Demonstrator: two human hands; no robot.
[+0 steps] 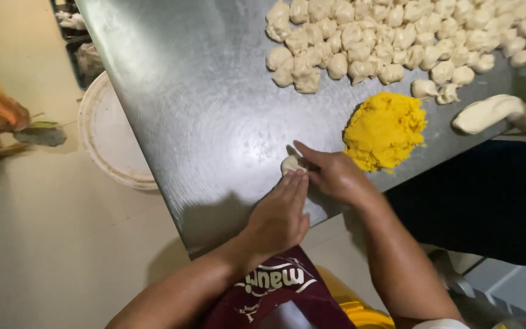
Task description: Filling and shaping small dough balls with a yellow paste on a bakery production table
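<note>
Work surface: a steel table runs from the near centre to the far right, bare over its left half
Dough stock: a heap of pale dough pieces covers the far right of the table, well apart from the hands
Other worker: a dark-clothed person stands at the right edge; a long dough roll lies on the table just before them
Filling: a mound of yellow filling sits right of centre, just beside the right hand and nearer to it than to the left
Bucket: a round white bucket stands on the floor at the left, beside the table edge
Garment print: the maroon apron at the near edge carries a white curved print, seen upside down
Left hand: flat, fingers extended and close together, tips touching the near side of the dough piece
Right hand: fingers pointing left, laid against the right side of the dough piece; closed grip cannot be confirmed
Dough piece: one small pale lump on the table, directly far of the left fingertips and left of the right hand; roughly round, no clear long axis; both hands touch it
</note>
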